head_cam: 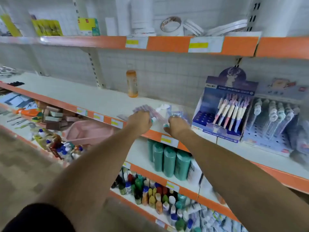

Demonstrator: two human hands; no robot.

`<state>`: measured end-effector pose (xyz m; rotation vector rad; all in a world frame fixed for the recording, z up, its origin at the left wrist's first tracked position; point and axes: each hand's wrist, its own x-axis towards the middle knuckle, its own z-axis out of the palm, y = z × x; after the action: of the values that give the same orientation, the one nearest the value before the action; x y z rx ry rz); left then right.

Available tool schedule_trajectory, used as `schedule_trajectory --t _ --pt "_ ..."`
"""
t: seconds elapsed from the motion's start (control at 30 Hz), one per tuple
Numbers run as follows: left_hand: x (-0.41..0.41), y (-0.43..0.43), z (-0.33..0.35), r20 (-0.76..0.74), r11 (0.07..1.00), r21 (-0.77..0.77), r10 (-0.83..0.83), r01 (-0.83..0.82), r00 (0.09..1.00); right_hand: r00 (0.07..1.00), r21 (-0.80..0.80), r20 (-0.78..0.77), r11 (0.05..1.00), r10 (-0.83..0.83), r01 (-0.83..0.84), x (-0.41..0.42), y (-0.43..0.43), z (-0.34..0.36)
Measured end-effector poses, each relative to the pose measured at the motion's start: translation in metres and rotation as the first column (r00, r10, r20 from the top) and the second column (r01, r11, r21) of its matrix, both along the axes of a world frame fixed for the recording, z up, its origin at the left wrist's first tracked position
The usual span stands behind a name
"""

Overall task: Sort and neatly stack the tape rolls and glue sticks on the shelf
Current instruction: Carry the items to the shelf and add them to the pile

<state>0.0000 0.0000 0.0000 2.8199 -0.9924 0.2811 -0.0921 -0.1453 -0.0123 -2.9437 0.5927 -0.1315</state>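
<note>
- Two hands reach onto the shelf (83, 96).
- Left hand (140, 122) curls around the pinkish packs (142, 108) under its fingers.
- Right hand (178, 127) is at the bluish packs (178, 114) just past its knuckles, grip too blurry to call.

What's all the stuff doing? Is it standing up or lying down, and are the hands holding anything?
Packets: lying flat, blurry.
Left hand: on them, grip unclear.
Right hand: on them, grip unclear.
Orange bottle: standing upright.
Tape roll: tilted on edge.
Pen box: open, pens standing.
Pink basket: tilted.
</note>
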Motion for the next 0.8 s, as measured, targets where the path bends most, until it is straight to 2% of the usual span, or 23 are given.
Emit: schedule_trajectory --t 0.17,0.33,0.43,0.7,0.8 --pt "0.030 -0.017 -0.021 -0.058 0.998 0.059 -0.031 0.034 0.998 0.983 0.083 -0.015 0.980 -0.182 0.183 0.020 -0.002 -0.012" --pt "0.048 -0.030 -0.040 -0.065 0.995 0.092 -0.034 0.040 0.997 0.974 0.131 -0.068 0.966 -0.216 0.223 0.034 -0.009 -0.032" --pt "0.058 -0.034 -0.049 -0.076 0.994 0.101 -0.032 0.040 0.997 0.969 0.084 -0.090 0.968 -0.230 0.238 0.042 -0.009 -0.042" --pt "0.075 -0.040 -0.056 -0.152 0.998 0.048 -0.041 0.049 0.988 0.987 0.012 -0.104 0.992 -0.126 0.128 0.064 -0.011 -0.042" --pt "0.075 -0.042 -0.051 -0.144 0.998 0.019 -0.055 0.059 0.988 0.997 0.018 -0.058 0.999 -0.050 0.051 0.069 -0.008 -0.038"
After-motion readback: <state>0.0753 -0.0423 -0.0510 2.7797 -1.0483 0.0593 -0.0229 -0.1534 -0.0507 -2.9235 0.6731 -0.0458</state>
